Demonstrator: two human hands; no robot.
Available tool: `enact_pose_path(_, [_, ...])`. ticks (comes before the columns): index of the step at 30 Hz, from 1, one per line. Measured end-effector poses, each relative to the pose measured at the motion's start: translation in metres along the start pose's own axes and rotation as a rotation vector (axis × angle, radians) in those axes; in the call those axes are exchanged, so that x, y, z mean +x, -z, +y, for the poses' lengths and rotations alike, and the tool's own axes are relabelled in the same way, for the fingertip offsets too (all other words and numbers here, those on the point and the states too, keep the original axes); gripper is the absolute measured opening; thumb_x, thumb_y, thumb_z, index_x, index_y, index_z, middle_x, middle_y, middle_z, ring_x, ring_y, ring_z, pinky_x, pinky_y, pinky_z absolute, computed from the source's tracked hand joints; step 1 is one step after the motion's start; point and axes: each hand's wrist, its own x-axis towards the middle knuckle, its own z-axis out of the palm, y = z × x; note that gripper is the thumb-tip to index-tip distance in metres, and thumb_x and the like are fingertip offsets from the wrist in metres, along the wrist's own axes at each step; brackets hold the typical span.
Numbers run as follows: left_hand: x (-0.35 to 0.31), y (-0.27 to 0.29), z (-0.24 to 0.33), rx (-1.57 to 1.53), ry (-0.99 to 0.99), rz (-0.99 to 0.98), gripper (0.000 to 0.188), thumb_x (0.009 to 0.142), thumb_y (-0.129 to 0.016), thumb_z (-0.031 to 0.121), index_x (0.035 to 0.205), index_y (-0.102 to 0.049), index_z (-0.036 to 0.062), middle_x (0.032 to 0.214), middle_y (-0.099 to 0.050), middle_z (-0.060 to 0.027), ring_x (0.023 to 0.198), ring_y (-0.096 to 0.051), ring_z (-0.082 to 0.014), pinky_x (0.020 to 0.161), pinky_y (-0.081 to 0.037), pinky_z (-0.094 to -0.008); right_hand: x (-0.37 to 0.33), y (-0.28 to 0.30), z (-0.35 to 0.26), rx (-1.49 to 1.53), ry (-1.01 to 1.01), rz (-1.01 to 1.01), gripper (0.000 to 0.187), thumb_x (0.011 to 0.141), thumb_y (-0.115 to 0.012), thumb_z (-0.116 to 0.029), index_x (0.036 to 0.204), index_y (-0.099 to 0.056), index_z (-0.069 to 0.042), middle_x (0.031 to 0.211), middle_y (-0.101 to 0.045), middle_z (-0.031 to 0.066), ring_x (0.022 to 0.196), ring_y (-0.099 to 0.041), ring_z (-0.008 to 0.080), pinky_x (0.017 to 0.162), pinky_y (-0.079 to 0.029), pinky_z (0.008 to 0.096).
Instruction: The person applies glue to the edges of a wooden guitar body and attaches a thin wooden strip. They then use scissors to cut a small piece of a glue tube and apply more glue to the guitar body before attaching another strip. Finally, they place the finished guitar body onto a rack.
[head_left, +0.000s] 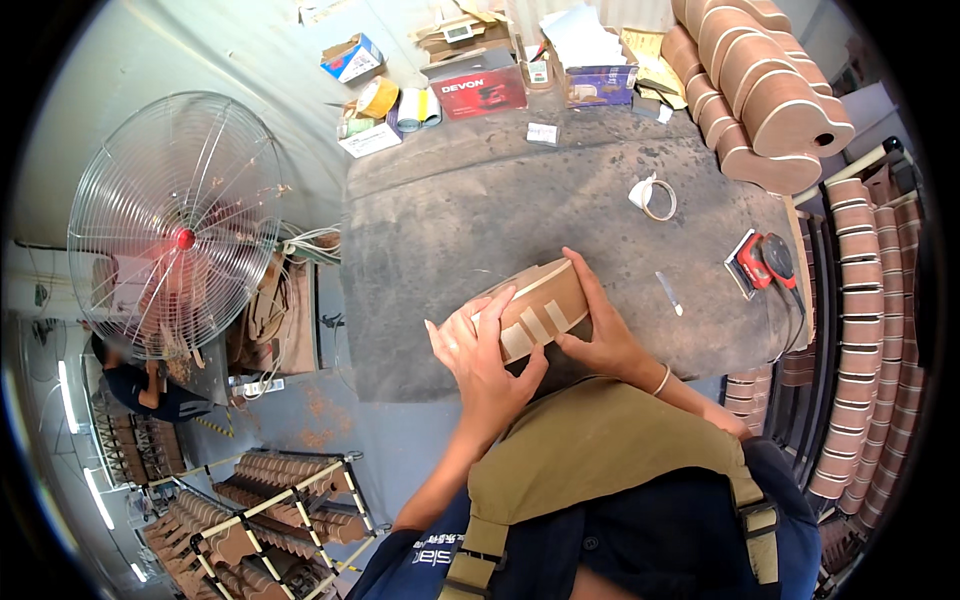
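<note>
Together your hands gripped the curved wooden piece (535,310) at the surface's (450,210) near edge: left hand (485,365) wrapped over it, right hand (600,335) pressing its taped side.

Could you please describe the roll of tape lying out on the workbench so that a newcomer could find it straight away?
Start at the big grey padded workbench. Look toward its far right part, before the stack of brown curved wooden shells and beyond the red sander. The tape roll lies alone there: a small pale ring, the only round open hoop on the bare surface.
</note>
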Motion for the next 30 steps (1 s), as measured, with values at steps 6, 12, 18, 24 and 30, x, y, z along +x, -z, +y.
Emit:
enact_pose_path(6, [0.005,0.0,0.002,0.004,-0.017,-0.001,0.075,0.079,-0.082,0.022,0.149,-0.055,0.0193,0.135,-0.054,-0.0129,0.135,-0.046,-0.0342,0.122,-0.004,-0.0737,0.001,0.005,-0.001,-0.037,0.024,-0.007,0.103,0.086,-0.077,-0.017,0.168,-0.017,-0.004,0.171,-0.026,0.0206,0.158,-0.029,0.0354,0.128,-0.026,0.0446])
enact_pose_path(12, [0.009,0.023,-0.021,-0.009,-0.055,-0.101,0.086,0.081,-0.085,0.036,0.156,-0.048,0.0185,0.14,-0.053,-0.0149,0.137,-0.044,-0.0356,0.122,-0.005,-0.0716,0.003,0.007,0.005,0.175,-0.027,-0.107,0.114,0.09,-0.085,-0.022,0.172,-0.006,-0.012,0.175,-0.022,0.0132,0.16,-0.024,0.0275,0.129,-0.025,0.0451])
enact_pose_path(18, [0.025,0.047,-0.059,0.053,-0.068,-0.121,0.128,0.052,-0.103,0.012,0.163,-0.039,0.0113,0.134,-0.055,-0.0163,0.126,-0.05,-0.0356,0.113,-0.04,-0.0462,-0.005,0.009,0.029,0.134,-0.12,-0.178,0.131,0.081,-0.094,-0.026,0.171,-0.001,-0.007,0.175,-0.017,0.0214,0.162,-0.022,0.0286,0.129,-0.025,0.0466])
enact_pose_path(24, [0.03,0.046,-0.047,-0.654,0.202,-0.058,0.125,0.062,-0.093,-0.005,0.167,-0.027,0.0076,0.131,-0.062,-0.0127,0.121,-0.063,-0.0261,0.107,-0.051,-0.0419,-0.014,0.026,0.064,-0.009,0.001,-0.116,0.132,0.079,-0.095,-0.03,0.17,-0.005,0.0,0.174,-0.022,0.022,0.161,-0.026,0.0296,0.127,-0.029,0.0406])
enact_pose_path(30, [0.043,-0.015,-0.068,-1.226,0.348,-0.051,0.107,0.089,-0.085,0.011,0.168,-0.013,0.0023,0.137,-0.063,-0.0184,0.128,-0.06,-0.0274,0.116,-0.042,-0.0441,-0.014,0.092,0.047,0.023,-0.24,-0.139,0.09,0.074,-0.098,-0.035,0.145,-0.057,0.001,0.143,-0.065,0.0142,0.133,-0.059,0.0218,0.114,-0.045,0.0379])
